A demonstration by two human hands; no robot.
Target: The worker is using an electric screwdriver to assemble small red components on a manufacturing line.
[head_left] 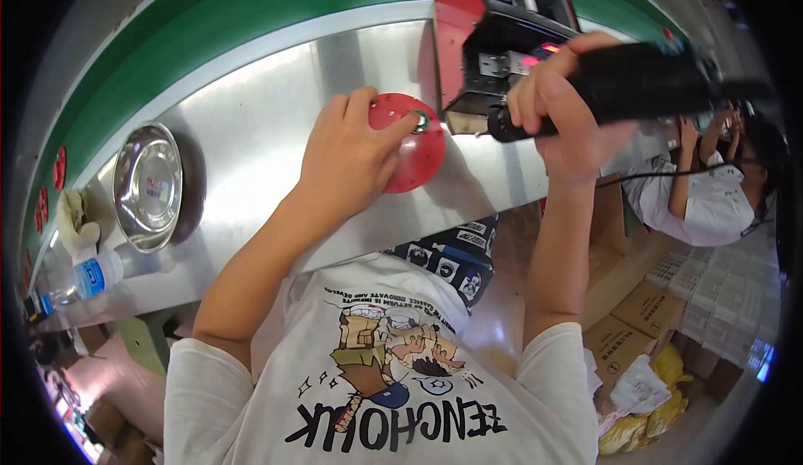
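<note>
My left hand [347,147] lies over a round red disc [412,164] on the metal bench, curled fingers on its left edge and the thumb stretched across it. The thumb tip touches a small round metallic piece [420,121] on the disc. Little dark marks dot the disc's edge, and my palm hides part of its left side. Raised to the right, my right hand [560,105] is wrapped round a black corded electric screwdriver [644,80], blurred at its rear. Its narrow nose points left, short of the disc, with a thin bit at the tip.
Behind the screwdriver stands a red and black machine [460,38] with a lit red display. A steel bowl [125,185], a pale glove [75,222] and a plastic bottle [96,274] are at the left. Cardboard boxes [644,310] and another person [711,201] are at the right.
</note>
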